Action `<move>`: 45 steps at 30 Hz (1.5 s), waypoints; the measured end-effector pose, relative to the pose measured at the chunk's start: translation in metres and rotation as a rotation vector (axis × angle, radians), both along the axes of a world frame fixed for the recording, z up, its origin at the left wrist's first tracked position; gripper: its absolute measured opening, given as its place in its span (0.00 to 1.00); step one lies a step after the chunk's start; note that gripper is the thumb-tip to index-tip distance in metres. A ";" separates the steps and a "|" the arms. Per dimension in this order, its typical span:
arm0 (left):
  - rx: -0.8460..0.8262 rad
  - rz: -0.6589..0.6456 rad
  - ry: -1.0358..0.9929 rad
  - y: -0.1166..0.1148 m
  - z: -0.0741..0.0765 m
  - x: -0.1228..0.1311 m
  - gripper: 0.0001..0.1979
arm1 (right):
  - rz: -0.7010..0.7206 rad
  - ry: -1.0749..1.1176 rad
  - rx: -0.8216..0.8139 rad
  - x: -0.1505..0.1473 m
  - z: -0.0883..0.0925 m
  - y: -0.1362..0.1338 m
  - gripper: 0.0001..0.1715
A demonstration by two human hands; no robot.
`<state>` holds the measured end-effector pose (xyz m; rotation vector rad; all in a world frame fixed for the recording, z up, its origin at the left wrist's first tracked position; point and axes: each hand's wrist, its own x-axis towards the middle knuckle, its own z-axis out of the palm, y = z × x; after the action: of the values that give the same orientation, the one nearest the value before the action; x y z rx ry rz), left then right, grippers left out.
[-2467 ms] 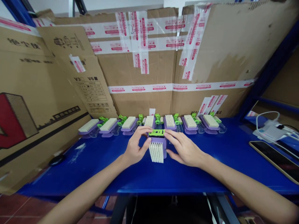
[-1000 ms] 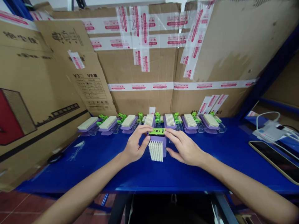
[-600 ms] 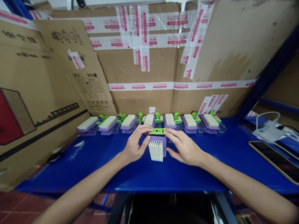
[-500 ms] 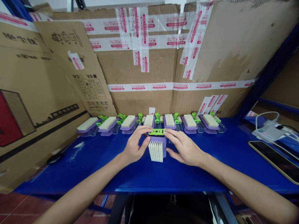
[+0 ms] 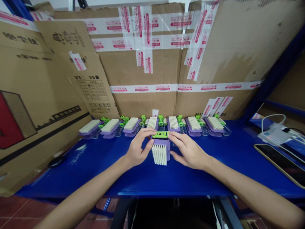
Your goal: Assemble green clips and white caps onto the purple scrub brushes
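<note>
A purple scrub brush [image 5: 159, 154] with cream bristles stands tilted at the middle of the blue tabletop, bristles facing me. Along its upper edge runs a bright green slotted strip [image 5: 160, 134], with a dark gap just under it. My left hand [image 5: 138, 147] pinches the brush from the left, index finger on the strip's left end and thumb on the purple body. From the right, my right hand [image 5: 188, 149] has its fingertips on the strip's right end, its thumb close to the purple side. Whether the strip is fixed to the brush I cannot tell.
Behind my hands, several similar purple brushes [image 5: 194, 123] with green clips and clear plastic parts stand in a row against a taped cardboard wall [image 5: 143, 105]. A phone [image 5: 281, 163] and a white charger [image 5: 274, 133] with cables lie at the right. A dark round object [image 5: 56, 161] sits at the left.
</note>
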<state>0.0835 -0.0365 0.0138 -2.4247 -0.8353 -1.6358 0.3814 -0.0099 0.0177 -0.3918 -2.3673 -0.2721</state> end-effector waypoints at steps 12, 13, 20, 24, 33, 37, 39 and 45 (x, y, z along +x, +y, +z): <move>0.024 0.017 0.010 -0.001 0.002 0.001 0.12 | -0.017 -0.013 0.022 0.000 0.002 -0.002 0.51; 0.024 0.017 0.009 -0.001 0.002 0.001 0.12 | -0.019 -0.017 0.023 0.000 0.001 -0.001 0.51; 0.028 0.013 0.009 0.000 0.001 0.001 0.13 | -0.015 -0.011 0.003 0.001 0.001 -0.001 0.52; 0.012 0.010 0.000 0.000 0.001 0.000 0.13 | -0.024 -0.026 0.018 0.001 0.001 -0.001 0.52; 0.035 0.014 0.010 0.000 0.002 -0.001 0.12 | -0.025 -0.028 0.005 0.001 0.002 -0.002 0.54; 0.023 0.020 0.008 0.000 -0.001 -0.002 0.12 | -0.030 -0.038 -0.004 0.001 0.001 -0.002 0.55; 0.017 0.016 -0.001 0.000 -0.001 -0.001 0.11 | -0.033 -0.035 -0.001 0.001 0.001 -0.002 0.54; -0.010 -0.004 -0.054 -0.002 0.000 0.001 0.10 | -0.029 -0.037 0.017 0.000 0.004 -0.002 0.54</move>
<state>0.0845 -0.0380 0.0133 -2.4005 -0.8483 -1.7096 0.3818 -0.0124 0.0214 -0.4162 -2.3953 -0.3154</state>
